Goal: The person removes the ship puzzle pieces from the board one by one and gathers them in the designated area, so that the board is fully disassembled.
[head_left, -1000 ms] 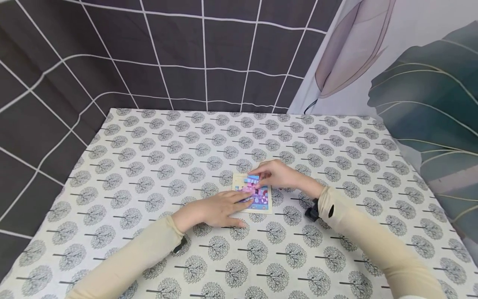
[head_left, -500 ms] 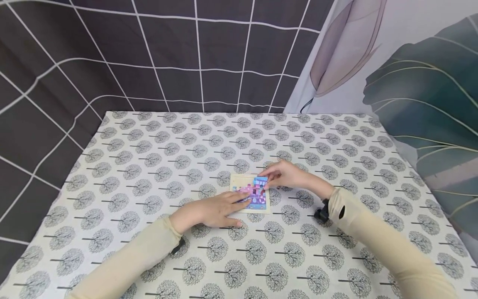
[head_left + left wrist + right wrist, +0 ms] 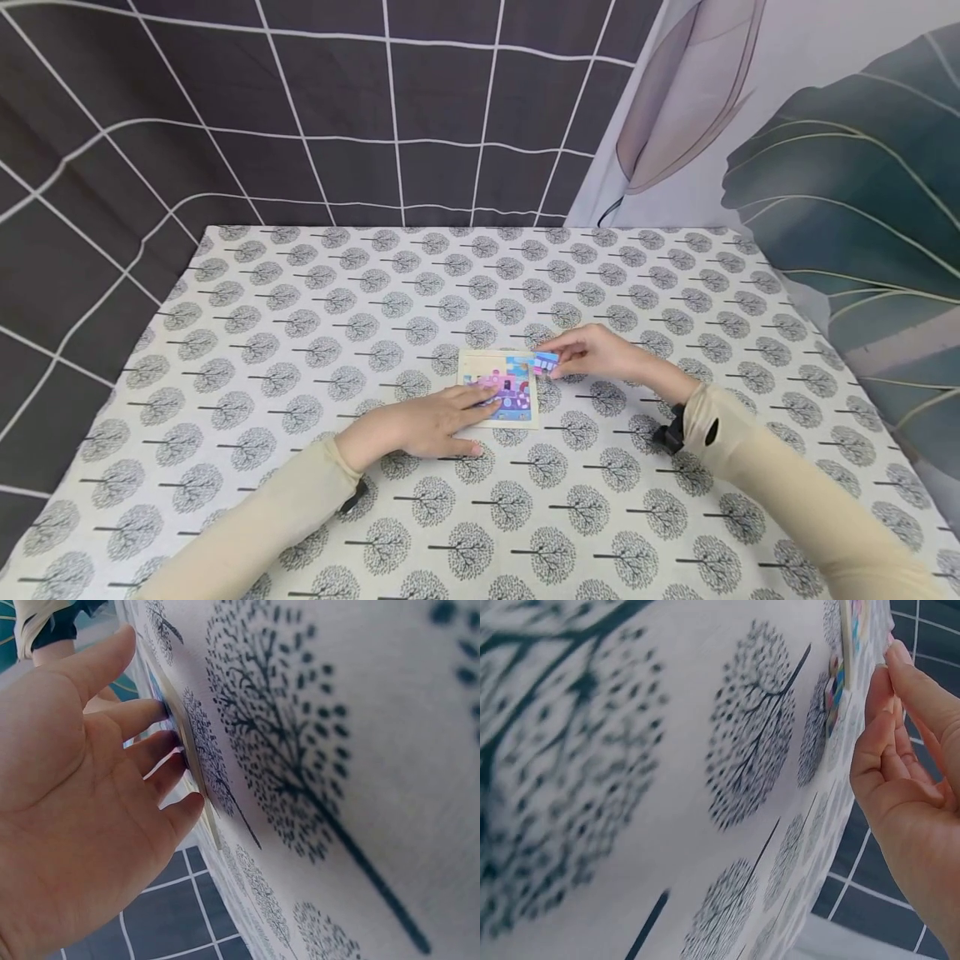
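Note:
A small jigsaw puzzle in a pale wooden frame (image 3: 534,414) lies flat on the patterned cloth, with pink, purple and blue pieces in it. Bare wood shows at its upper left. My left hand (image 3: 438,421) rests on the puzzle's lower left, fingers spread and tips on the pieces; the left wrist view shows the fingertips (image 3: 196,804) at the frame edge. At the upper right corner, my right hand (image 3: 600,350) pinches a blue and purple puzzle piece (image 3: 545,363) between thumb and fingers. In the right wrist view the fingers (image 3: 877,690) mostly hide that piece.
A white cloth with grey tree prints (image 3: 375,292) covers the table. Small colourful pieces (image 3: 836,686) lie beside the frame, near the right hand. A dark gridded curtain (image 3: 435,108) hangs behind, and a leaf-patterned curtain (image 3: 840,183) at the right.
My right hand has drawn the puzzle piece to the right, from inside the frame to past its upper right edge. More bare wood shows now. The left hand stays on the puzzle.

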Tool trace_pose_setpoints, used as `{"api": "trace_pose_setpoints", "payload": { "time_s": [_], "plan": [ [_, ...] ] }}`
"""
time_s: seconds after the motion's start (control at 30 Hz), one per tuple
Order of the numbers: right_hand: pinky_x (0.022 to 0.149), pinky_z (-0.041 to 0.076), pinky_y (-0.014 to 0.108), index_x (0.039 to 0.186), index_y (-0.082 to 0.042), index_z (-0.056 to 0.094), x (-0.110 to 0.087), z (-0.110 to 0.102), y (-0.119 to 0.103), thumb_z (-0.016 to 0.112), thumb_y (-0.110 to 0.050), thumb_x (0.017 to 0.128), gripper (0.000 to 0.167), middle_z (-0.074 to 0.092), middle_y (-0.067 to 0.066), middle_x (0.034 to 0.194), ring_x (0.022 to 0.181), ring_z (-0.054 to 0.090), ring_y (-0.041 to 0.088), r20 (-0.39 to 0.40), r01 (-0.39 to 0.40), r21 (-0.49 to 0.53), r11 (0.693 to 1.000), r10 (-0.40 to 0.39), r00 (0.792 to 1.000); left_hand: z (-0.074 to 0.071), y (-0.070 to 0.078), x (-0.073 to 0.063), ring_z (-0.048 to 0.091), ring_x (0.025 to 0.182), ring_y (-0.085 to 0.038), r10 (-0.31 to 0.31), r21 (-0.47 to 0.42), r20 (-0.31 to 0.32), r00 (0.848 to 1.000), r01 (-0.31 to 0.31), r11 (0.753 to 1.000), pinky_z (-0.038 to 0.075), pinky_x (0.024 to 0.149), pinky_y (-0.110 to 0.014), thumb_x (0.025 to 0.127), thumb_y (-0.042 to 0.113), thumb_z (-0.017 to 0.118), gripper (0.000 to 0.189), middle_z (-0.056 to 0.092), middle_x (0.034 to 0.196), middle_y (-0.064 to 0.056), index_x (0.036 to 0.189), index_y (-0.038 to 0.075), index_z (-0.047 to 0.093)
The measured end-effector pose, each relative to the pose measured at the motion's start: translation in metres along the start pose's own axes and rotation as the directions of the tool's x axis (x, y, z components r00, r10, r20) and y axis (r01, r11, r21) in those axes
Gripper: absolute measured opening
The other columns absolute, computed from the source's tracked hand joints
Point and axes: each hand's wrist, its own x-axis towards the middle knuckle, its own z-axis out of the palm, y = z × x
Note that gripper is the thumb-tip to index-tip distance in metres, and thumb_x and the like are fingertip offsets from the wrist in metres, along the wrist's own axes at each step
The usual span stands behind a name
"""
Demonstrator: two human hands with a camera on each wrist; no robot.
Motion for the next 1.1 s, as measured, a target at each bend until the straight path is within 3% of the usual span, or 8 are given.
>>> {"api": "trace_pose_setpoints", "payload": {
  "time_s": [0.33, 0.57, 0.87, 1.1],
  "plan": [
    [0.067, 0.057, 0.024, 0.117, -0.001, 0.064, -0.016, -0.012, 0.012, 0.073, -0.005, 0.076, 0.042, 0.069, 0.01, 0.091, 0.075, 0.065, 0.013, -0.033, 0.01, -0.04, 0.999, -0.012, 0.999, 0.0, -0.002, 0.0, 0.001, 0.144, -0.025, 0.012, 0.006, 0.002, 1.0, -0.012, 1.0, 0.007, 0.117, -0.04, 0.096, 0.043, 0.044, 0.069, 0.002, 0.157, -0.003, 0.15, 0.013, 0.014],
    [0.064, 0.057, 0.027, 0.117, 0.002, 0.062, -0.027, -0.016, 0.014, 0.07, -0.005, 0.079, 0.04, 0.068, 0.009, 0.087, 0.072, 0.065, 0.02, -0.024, 0.021, -0.05, 0.999, -0.022, 0.999, -0.001, 0.001, 0.0, 0.001, 0.144, -0.026, 0.008, -0.03, 0.009, 1.0, -0.007, 1.0, 0.008, 0.117, -0.041, 0.095, 0.042, 0.046, 0.069, 0.002, 0.157, -0.003, 0.15, 0.013, 0.015],
    [0.063, 0.056, 0.023, 0.117, 0.0, 0.063, -0.035, -0.02, 0.021, 0.07, -0.01, 0.08, 0.039, 0.069, 0.006, 0.086, 0.073, 0.065, 0.017, -0.035, -0.049, -0.072, 0.996, 0.047, 0.998, 0.002, 0.0, 0.0, 0.001, 0.144, -0.026, 0.017, -0.047, 0.003, 1.0, -0.016, 0.999, 0.009, 0.117, -0.041, 0.095, 0.041, 0.047, 0.069, 0.002, 0.157, -0.003, 0.15, 0.012, 0.015],
    [0.06, 0.055, 0.022, 0.115, 0.0, 0.064, -0.04, -0.024, 0.024, 0.071, -0.008, 0.079, 0.037, 0.07, 0.007, 0.086, 0.071, 0.065, 0.016, -0.057, -0.036, -0.112, 0.993, 0.03, 0.998, 0.0, 0.0, 0.0, 0.002, 0.144, -0.027, 0.022, -0.037, 0.004, 1.0, -0.021, 0.999, 0.009, 0.117, -0.042, 0.095, 0.041, 0.047, 0.069, 0.002, 0.157, -0.003, 0.15, 0.012, 0.016]
  ]
}}
